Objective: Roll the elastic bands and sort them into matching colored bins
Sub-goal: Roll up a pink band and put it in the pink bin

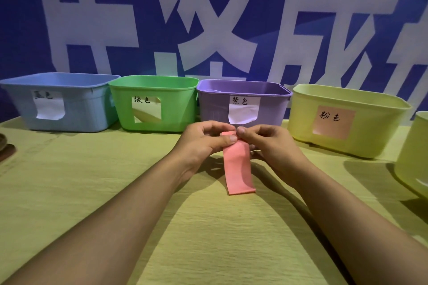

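Note:
A flat pink elastic band [238, 169] hangs from both hands, its lower end touching the table. My left hand [203, 141] pinches its top left edge between thumb and fingers. My right hand [268, 143] pinches the top right edge. The top end of the band is folded over between the fingertips. Behind the hands stand a blue bin [69, 120], a green bin [173, 104], a purple bin [213, 109] and a pale yellow bin [375, 122] with a pink label. Each bin carries a paper label.
The table wears a yellow-green cloth [115, 180]. Another pale yellow bin [414, 157] sits at the right edge. A dark round object [4, 146] lies at the far left edge. A blue banner with large white characters fills the background.

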